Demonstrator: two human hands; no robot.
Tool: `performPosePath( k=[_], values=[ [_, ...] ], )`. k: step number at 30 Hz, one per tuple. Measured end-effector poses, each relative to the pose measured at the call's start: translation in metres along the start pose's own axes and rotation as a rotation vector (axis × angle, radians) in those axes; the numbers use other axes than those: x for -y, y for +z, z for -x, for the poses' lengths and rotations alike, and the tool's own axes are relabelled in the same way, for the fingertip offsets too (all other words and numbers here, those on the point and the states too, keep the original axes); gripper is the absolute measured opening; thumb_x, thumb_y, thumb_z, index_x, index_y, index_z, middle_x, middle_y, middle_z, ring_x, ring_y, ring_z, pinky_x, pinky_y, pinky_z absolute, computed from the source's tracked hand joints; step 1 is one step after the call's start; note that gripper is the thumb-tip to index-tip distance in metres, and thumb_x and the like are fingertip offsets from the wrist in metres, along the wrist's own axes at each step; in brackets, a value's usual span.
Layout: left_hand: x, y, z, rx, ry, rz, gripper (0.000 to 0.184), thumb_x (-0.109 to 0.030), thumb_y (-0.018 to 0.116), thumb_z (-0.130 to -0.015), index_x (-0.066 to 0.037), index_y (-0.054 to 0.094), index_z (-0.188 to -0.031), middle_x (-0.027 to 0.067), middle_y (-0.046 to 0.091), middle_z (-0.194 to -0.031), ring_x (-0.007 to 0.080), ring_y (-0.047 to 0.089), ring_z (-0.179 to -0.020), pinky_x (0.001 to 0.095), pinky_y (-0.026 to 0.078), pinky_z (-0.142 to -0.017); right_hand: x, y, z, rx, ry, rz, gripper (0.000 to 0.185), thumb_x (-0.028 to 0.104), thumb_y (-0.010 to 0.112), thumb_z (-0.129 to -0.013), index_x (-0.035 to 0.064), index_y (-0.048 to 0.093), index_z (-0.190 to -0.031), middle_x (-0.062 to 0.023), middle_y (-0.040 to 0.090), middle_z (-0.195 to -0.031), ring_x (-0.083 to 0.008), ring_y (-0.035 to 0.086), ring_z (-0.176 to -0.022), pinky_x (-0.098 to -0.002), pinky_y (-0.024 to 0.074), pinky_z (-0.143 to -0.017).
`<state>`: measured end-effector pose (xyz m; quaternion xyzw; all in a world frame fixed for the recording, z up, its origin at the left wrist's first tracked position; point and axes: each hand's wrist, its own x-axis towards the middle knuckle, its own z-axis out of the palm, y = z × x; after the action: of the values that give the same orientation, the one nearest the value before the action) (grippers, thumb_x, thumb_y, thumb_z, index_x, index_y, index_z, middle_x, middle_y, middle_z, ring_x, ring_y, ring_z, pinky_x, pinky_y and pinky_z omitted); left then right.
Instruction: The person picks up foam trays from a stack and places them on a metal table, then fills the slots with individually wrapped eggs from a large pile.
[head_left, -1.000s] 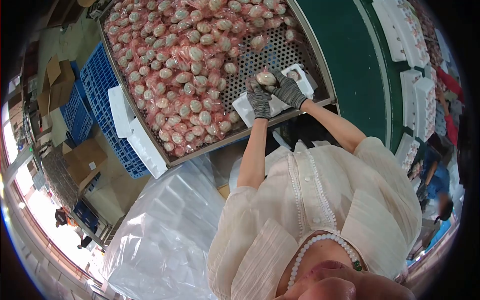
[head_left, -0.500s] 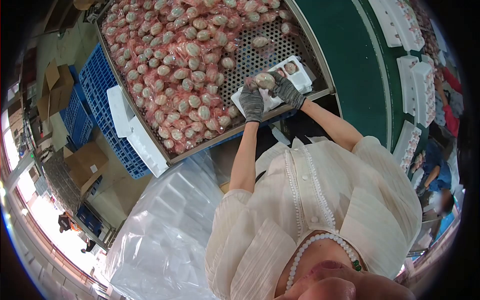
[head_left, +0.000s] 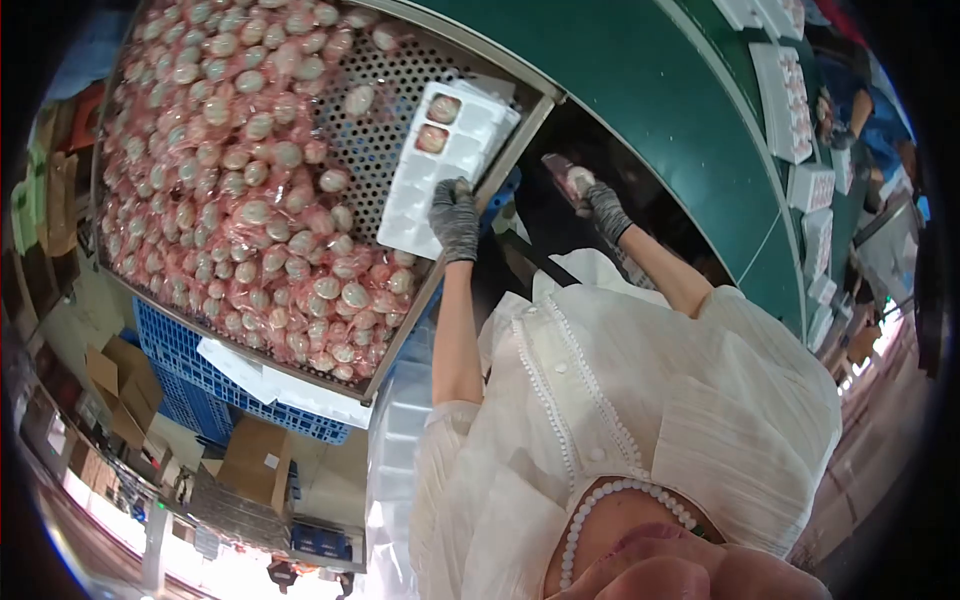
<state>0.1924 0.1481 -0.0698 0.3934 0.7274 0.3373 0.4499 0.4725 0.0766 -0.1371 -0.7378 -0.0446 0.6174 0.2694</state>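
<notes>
My left hand [head_left: 455, 218], in a grey knit glove, lies at the near edge of a white tray [head_left: 408, 195]. Its fingers are curled together, and I cannot make out what is in them. Two wrapped eggs, one of them an egg [head_left: 443, 109] in the end pocket, sit in the tray; its other visible pockets hold nothing. Off to the right, my gloved right hand [head_left: 606, 208] is closed on a plastic-wrapped egg [head_left: 579, 179] with reddish film trailing from it. This egg is over the dark gap beside the metal bin.
A metal bin [head_left: 545, 110] with a perforated floor holds a heap of film-wrapped eggs [head_left: 250, 160]. A green conveyor [head_left: 640, 70] runs on the right, with filled trays [head_left: 782, 100] beyond it. Blue crates [head_left: 190, 365] and cardboard boxes [head_left: 255, 460] stand left. A co-worker [head_left: 875, 110] is at far right.
My hands have moved apart. The right hand has carried the wrapped egg right, off the bin, while the left has let go of it and come to the tray's edge. The view has turned.
</notes>
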Motion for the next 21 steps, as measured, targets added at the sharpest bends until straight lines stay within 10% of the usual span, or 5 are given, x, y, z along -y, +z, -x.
performPosePath(
  k=[9, 12, 16, 18, 21],
  values=[
    [0.004, -0.026, 0.002, 0.154, -0.180, 0.145, 0.013, -0.014, 0.051, -0.082, -0.003, 0.055, -0.086, 0.0020, 0.054, -0.068, 0.0076, 0.048, -0.057, 0.0225, 0.042, -0.052, -0.040, -0.107, -0.065, -0.427, 0.125, -0.270, 0.028, 0.031, 0.048, -0.080, 0.0110, 0.055, -0.098, -0.0080, 0.059, -0.087, -0.0253, 0.058, -0.073, -0.0337, 0.0458, -0.062],
    [-0.001, -0.027, 0.004, 0.143, -0.241, 0.181, 0.013, -0.013, 0.051, -0.082, -0.003, 0.056, -0.086, 0.0017, 0.053, -0.069, 0.0071, 0.046, -0.059, 0.0225, 0.042, -0.054, -0.028, -0.153, -0.073, -0.246, -0.254, 1.693, 0.016, 0.020, 0.046, -0.081, 0.0145, 0.055, -0.092, -0.0022, 0.057, -0.082, -0.0176, 0.052, -0.072, -0.0361, 0.0420, -0.067],
    [0.012, -0.027, 0.003, 0.156, -0.162, 0.176, 0.014, -0.013, 0.048, -0.084, -0.004, 0.056, -0.088, 0.0004, 0.052, -0.067, 0.0069, 0.046, -0.057, 0.0200, 0.041, -0.053, -0.008, -0.141, -0.075, -0.166, -0.452, 1.617, 0.030, 0.014, 0.037, -0.082, 0.0085, 0.049, -0.109, -0.0124, 0.055, -0.103, -0.0267, 0.055, -0.090, -0.0331, 0.0435, -0.075],
    [0.009, -0.029, 0.003, 0.132, -0.080, 0.031, 0.015, -0.014, 0.048, -0.083, -0.003, 0.057, -0.088, 0.0007, 0.053, -0.066, 0.0068, 0.047, -0.058, 0.0209, 0.041, -0.054, 0.036, -0.077, -0.043, -0.069, -0.030, 0.086, 0.027, 0.010, 0.038, -0.083, 0.0080, 0.049, -0.107, -0.0119, 0.056, -0.100, -0.0235, 0.057, -0.084, -0.0307, 0.0460, -0.068],
    [0.002, -0.029, 0.004, 0.096, -0.165, 0.069, 0.015, -0.014, 0.049, -0.082, -0.003, 0.058, -0.088, 0.0021, 0.054, -0.066, 0.0069, 0.048, -0.057, 0.0223, 0.042, -0.054, 0.122, 0.040, 0.060, 0.272, -0.545, 0.339, 0.024, 0.011, 0.048, -0.081, 0.0073, 0.053, -0.104, -0.0084, 0.059, -0.089, -0.0190, 0.057, -0.076, -0.0285, 0.0466, -0.064]
  ],
)
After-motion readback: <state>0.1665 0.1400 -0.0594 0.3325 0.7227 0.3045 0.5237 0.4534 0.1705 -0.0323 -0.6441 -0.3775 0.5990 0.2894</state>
